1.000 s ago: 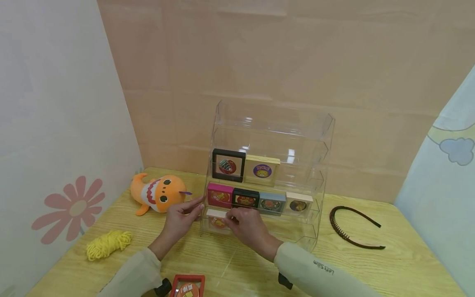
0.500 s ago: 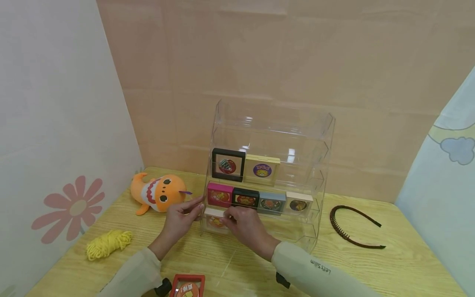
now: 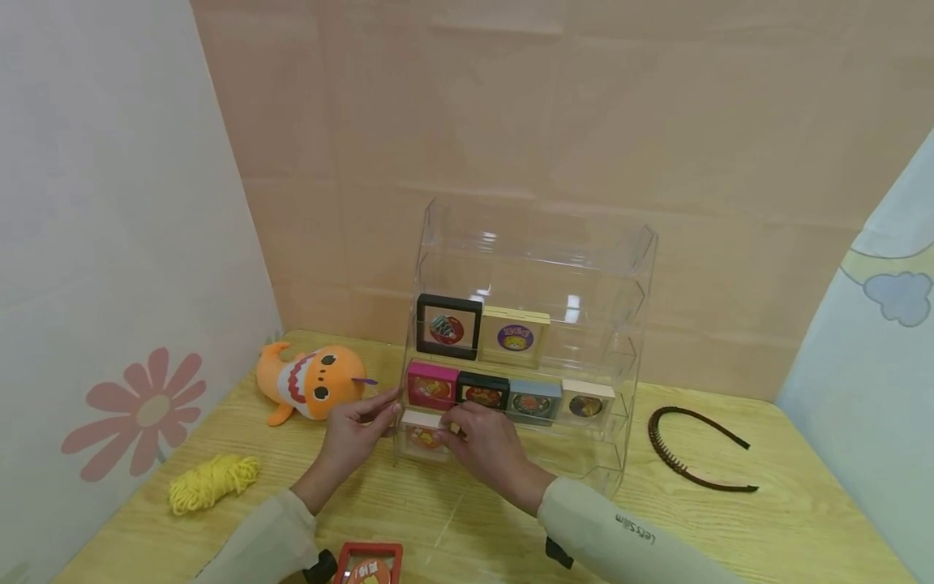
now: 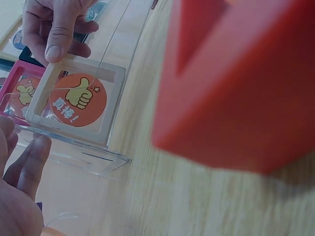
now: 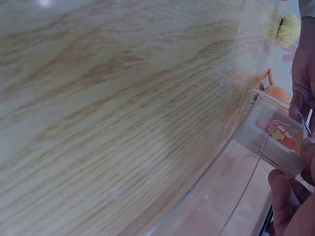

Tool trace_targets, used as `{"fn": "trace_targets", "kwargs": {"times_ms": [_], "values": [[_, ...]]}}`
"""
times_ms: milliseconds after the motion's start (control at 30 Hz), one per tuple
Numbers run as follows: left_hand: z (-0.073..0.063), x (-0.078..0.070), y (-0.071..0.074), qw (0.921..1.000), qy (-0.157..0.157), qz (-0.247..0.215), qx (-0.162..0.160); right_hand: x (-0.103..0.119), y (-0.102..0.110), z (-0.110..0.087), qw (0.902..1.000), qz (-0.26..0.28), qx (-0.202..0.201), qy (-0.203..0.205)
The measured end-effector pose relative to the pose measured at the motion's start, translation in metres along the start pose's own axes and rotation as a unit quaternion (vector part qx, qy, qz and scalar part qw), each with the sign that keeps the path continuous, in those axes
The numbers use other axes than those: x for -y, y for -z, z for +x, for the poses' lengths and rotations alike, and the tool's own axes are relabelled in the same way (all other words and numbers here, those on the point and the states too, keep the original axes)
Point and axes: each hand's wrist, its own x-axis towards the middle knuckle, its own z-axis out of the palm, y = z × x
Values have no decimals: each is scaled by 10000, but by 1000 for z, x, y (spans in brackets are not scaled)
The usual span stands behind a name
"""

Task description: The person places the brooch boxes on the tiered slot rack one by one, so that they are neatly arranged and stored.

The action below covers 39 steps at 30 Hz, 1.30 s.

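Observation:
In the head view my right hand (image 3: 485,442) pinches the top right corner of a small white display frame (image 4: 37,108). That frame stands at the left end of the bottom tier of a clear acrylic display rack (image 3: 540,280). Behind its clear window is a round orange badge (image 4: 74,112) with a yellow thumbs-up. My left hand (image 3: 355,430) touches the rack's left side, fingertips right at the edge panel. One tier up, a magenta frame (image 3: 432,384), a small black frame (image 3: 483,378), a blue-grey frame (image 3: 536,390) and a cream frame (image 3: 589,391) stand in a row.
Higher up are a larger black frame (image 3: 450,299) and a pale yellow frame (image 3: 516,315). A red frame (image 3: 397,560) lies near the front table edge. An orange shark plush (image 3: 336,373) and yellow yarn (image 3: 214,482) sit left; a brown headband (image 3: 660,442) lies right.
The white frame has slid slightly left against the rack's end, with the right hand moving along. The left hand keeps its place at the side panel.

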Motion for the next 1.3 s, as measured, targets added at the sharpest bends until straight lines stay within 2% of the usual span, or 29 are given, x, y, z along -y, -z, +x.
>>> {"fn": "trace_targets", "kwargs": {"times_ms": [333, 500, 633, 733, 800, 867, 967, 1067, 1200, 1300], "values": [[-1, 0, 0, 10000, -10, 50, -20, 3, 5, 0, 9998, -143, -136, 65], [-1, 0, 1, 10000, 13, 59, -19, 14, 10, 1, 9993, -278, -204, 108], [-1, 0, 1, 10000, -6, 13, 10, 27, 9, -2, 9993, -28, -171, 332], [-1, 0, 2, 10000, -36, 49, 60, 38, 7, -6, 9982, 316, 47, 498], [-1, 0, 2, 9999, -16, 66, 74, 44, 7, -9, 9959, 573, 417, 570], [-1, 0, 2, 9999, -14, 128, 81, 50, 8, -12, 9886, 845, 1045, 676], [-1, 0, 2, 9999, 18, 146, 68, 58, 9, -16, 9675, 1152, 2109, 787], [-1, -1, 2, 9999, 11, 130, 77, 63, 9, -20, 9455, 1250, 2902, 787], [-1, -1, 1, 9999, 13, 77, 81, 65, 5, -26, 9325, 1084, 3398, 562], [0, -2, 0, 9999, 109, 80, 39, 64, 1, -30, 9269, 960, 3602, 443]]}}
